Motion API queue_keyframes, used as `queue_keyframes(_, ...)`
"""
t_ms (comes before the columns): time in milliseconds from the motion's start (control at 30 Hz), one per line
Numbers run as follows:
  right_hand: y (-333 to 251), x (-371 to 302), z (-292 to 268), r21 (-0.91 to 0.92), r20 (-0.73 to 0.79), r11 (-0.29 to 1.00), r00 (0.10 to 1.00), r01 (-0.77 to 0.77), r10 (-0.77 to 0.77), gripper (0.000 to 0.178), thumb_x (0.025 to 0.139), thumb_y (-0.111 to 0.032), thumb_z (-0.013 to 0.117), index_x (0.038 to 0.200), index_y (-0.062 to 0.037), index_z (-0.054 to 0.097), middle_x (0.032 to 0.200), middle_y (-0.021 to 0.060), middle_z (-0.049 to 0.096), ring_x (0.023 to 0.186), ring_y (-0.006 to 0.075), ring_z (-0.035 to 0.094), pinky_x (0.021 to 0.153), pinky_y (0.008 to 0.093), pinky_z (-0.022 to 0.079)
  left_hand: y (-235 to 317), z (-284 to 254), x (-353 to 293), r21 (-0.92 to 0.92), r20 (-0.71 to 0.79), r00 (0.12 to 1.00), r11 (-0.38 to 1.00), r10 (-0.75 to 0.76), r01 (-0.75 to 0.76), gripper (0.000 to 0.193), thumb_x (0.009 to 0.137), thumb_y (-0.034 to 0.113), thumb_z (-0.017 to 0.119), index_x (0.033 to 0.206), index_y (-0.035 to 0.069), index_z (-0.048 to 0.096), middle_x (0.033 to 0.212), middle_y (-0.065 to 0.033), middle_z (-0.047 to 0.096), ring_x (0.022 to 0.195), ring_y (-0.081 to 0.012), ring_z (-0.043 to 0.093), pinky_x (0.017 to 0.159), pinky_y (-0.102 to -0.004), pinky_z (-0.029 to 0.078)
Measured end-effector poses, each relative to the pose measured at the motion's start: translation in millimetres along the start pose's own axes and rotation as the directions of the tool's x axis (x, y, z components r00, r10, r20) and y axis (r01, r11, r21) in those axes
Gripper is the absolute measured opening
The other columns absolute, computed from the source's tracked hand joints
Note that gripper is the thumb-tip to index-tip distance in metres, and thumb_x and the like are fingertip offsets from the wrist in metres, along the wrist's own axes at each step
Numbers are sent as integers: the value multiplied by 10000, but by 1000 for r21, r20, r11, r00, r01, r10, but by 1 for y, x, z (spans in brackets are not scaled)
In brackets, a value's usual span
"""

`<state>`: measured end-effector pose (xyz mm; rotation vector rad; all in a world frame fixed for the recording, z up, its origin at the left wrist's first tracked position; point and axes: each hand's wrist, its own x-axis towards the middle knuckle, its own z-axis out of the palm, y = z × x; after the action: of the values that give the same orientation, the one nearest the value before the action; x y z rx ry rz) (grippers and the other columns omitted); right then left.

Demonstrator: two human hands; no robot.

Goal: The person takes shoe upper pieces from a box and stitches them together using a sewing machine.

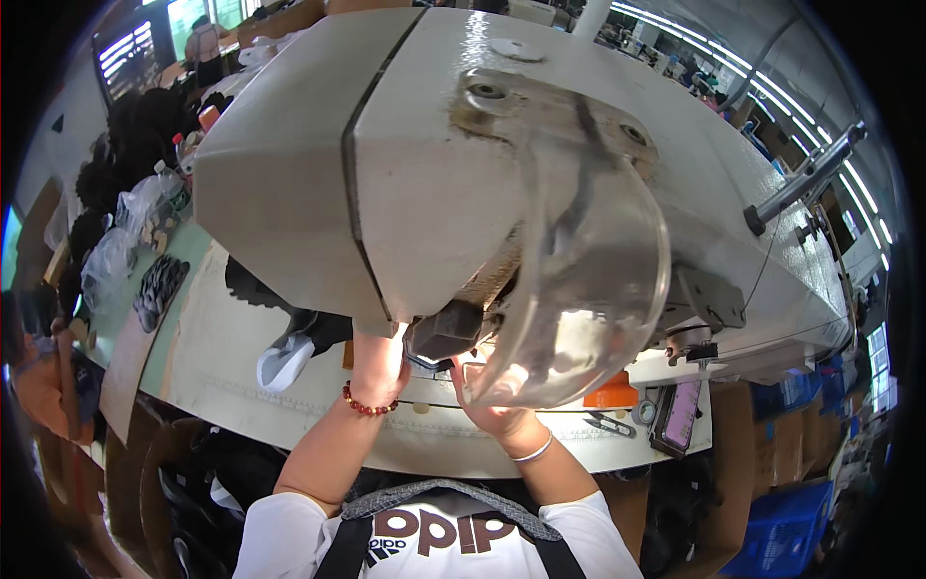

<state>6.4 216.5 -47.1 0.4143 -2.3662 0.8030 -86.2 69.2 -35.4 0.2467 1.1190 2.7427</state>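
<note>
A large white sewing machine [270, 174] fills the middle of the view and covers the spot where my hands meet. My left hand [379, 367], with a red bead bracelet at the wrist, reaches under the machine's head; its fingers are hidden. Close by on the right, my right hand [500, 417] wears a silver bangle and sits partly behind a curved clear guard [598, 289]. Its fingertips are mostly covered. Whatever lies between the hands cannot be made out. Left of my left hand, a black piece with white lining [286, 362] rests on the white worktable [231, 386].
Right of my right hand lie an orange object [612, 392], thread snips [610, 424] and a dark tray with a purple item [679, 415]. Plastic bags [111, 265] and a patterned dark piece [161, 289] are at left. A blue crate [786, 531] stands lower right. Another person [48, 386] is at far left.
</note>
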Motion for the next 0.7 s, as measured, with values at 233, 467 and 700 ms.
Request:
queue_keyframes(233,11,0,3,-282,-23,957,997,62,-72,133,848,-95,691,751,-79,601,1089,109,679,945,259,658,880,416,531,-1,5,-1,-56,-20,1000,998,-10,9,495,930,170,713,1354,46,487,1301,-50,562,1167,-172,566,982,-345,487)
queue_keyframes(467,19,-8,5,-172,-92,975,983,143,-161,246,924,-170,605,1146,-74,560,1283,131,569,1156,246,562,1017,396,442,-10,2,13,-8,-67,997,1000,-26,26,450,958,182,674,1347,58,485,1322,-52,549,1206,-176,542,993,-370,488)
queue_keyframes(700,28,-8,3,-224,-135,952,961,207,-240,368,899,-185,650,1228,-51,554,1276,129,577,1155,266,583,1004,399,491,-6,7,14,-105,-30,995,990,-97,93,382,983,171,631,1325,71,494,1328,-56,543,1199,-179,545,988,-376,497)
